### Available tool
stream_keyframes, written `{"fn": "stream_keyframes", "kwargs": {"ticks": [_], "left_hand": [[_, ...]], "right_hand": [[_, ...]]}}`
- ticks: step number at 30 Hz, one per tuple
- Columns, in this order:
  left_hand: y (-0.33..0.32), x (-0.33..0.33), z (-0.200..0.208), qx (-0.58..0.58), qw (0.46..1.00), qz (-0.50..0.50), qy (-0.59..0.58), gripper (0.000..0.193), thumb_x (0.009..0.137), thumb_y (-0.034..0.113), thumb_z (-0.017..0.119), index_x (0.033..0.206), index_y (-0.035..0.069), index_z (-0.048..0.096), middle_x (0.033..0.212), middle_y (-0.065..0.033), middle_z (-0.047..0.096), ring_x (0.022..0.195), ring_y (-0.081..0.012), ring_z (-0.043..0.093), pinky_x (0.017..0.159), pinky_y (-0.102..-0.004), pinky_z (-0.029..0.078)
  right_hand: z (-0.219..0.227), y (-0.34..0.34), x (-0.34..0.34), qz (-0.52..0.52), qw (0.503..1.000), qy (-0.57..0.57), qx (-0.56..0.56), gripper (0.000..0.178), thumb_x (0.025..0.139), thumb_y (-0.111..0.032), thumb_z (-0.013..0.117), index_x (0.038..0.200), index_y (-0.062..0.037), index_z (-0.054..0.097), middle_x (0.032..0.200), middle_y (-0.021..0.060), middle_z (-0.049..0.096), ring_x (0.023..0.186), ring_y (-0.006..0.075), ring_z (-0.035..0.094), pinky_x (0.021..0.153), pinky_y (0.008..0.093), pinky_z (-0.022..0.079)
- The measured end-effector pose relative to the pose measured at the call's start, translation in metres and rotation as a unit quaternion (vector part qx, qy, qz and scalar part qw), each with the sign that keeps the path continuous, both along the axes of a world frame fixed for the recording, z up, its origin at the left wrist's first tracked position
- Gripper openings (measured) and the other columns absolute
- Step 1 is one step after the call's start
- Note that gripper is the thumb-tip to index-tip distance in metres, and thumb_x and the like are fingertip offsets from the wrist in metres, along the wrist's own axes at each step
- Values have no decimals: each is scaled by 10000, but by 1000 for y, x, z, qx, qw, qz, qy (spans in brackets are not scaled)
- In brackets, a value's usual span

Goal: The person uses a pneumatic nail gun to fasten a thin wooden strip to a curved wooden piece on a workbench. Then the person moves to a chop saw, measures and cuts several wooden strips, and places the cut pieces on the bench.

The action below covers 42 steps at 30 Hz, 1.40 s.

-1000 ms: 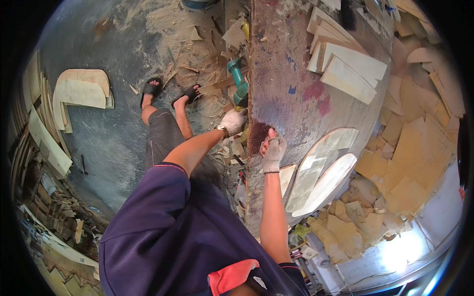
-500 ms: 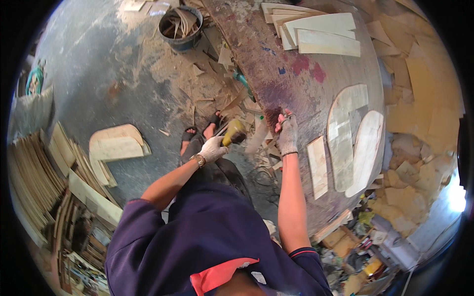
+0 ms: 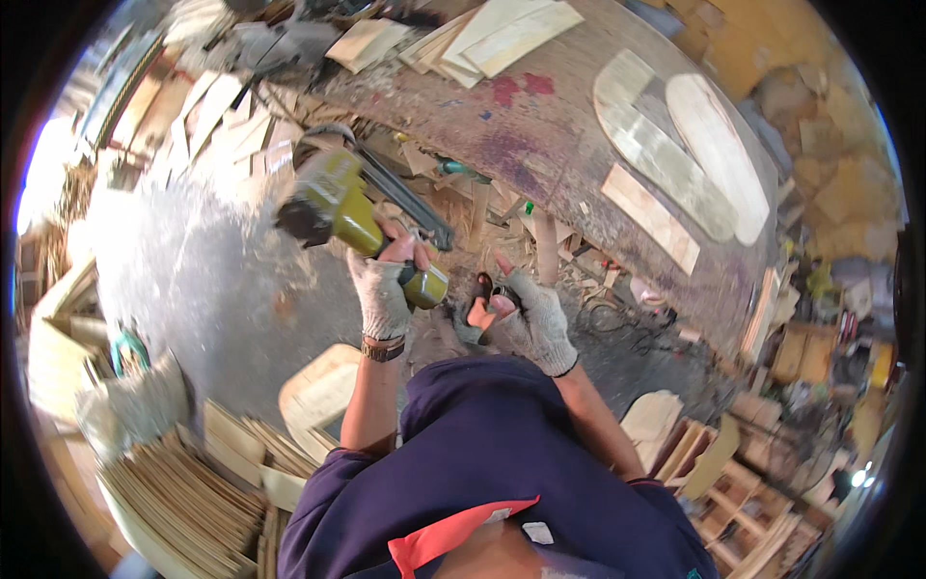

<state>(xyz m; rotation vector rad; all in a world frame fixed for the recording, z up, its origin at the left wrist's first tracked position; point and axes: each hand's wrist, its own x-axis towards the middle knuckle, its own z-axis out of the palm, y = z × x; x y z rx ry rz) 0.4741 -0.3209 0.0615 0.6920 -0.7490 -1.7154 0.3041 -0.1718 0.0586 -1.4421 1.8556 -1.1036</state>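
Observation:
My left hand (image 3: 384, 289), in a fingerless glove, is closed around the handle of a yellow-green nail gun (image 3: 355, 217). The tool is raised in front of me, with its long dark magazine (image 3: 405, 198) slanting down to the right. Beside the handle's lower end, my gloved right hand (image 3: 536, 318) is curled around a small dark round metal piece (image 3: 503, 294). Its kind is hard to make out, and most of it is hidden by the fingers. A small gap separates this hand from the nail gun.
A stained wooden workbench (image 3: 569, 145) stretches ahead and to the right. It bears a pale L-shaped wooden panel (image 3: 666, 159), a rounded board (image 3: 709, 145) and stacked strips (image 3: 511, 39). Stacked curved boards (image 3: 183, 502) stand at lower left. Wood scraps (image 3: 579, 261) litter the floor by the bench.
My left hand has lifted the nail gun up and forward. The right hand has come off the bench edge, back toward my body and near the tool. The view has turned left.

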Motion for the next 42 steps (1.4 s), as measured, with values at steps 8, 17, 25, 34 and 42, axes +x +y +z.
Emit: {"fn": "stream_keyframes", "kwargs": {"ticks": [8, 17, 25, 34, 42], "left_hand": [[17, -36, 155, -217, 944, -108, 223, 244, 877, -33, 600, 1020, 108, 461, 805, -13, 468, 629, -157, 523, 798, -382, 472], [79, -121, 226, -337, 893, -172, 243, 196, 878, 17, 631, 981, 97, 485, 770, 1, 477, 581, -121, 530, 716, -334, 459], [146, -204, 268, -394, 866, -273, 145, 301, 898, 105, 746, 1035, 98, 478, 775, 3, 528, 616, -143, 620, 771, -347, 510], [211, -320, 282, -398, 849, -331, 105, 198, 946, 69, 612, 1065, 92, 455, 786, -10, 505, 643, -175, 587, 820, -398, 481], [234, -370, 295, -330, 840, -370, 221, 182, 941, 46, 584, 1073, 88, 465, 787, -9, 496, 673, -173, 609, 816, -400, 522]], "right_hand": [[119, 10, -5, -9, 978, 130, -161, 480, 878, -187, 769, 1333, -76, 664, 734, 139, 677, 653, 365, 700, 577, 435, 549], [154, 70, -85, 60, 945, 60, -317, 845, 880, -202, 794, 1606, -40, 393, 669, 52, 616, 532, 304, 633, 499, 411, 487], [149, 137, -176, 77, 906, 63, -411, 1043, 853, -138, 756, 1695, -120, 140, 707, 67, 617, 549, 318, 638, 513, 444, 487], [180, 223, -222, 109, 898, 7, -426, 945, 851, -244, 810, 1618, -10, 310, 780, 67, 691, 676, 271, 712, 554, 377, 550], [163, 242, -280, -49, 897, 3, -438, 914, 886, -140, 765, 1635, 10, 263, 784, 85, 684, 607, 305, 679, 561, 411, 525]]}}
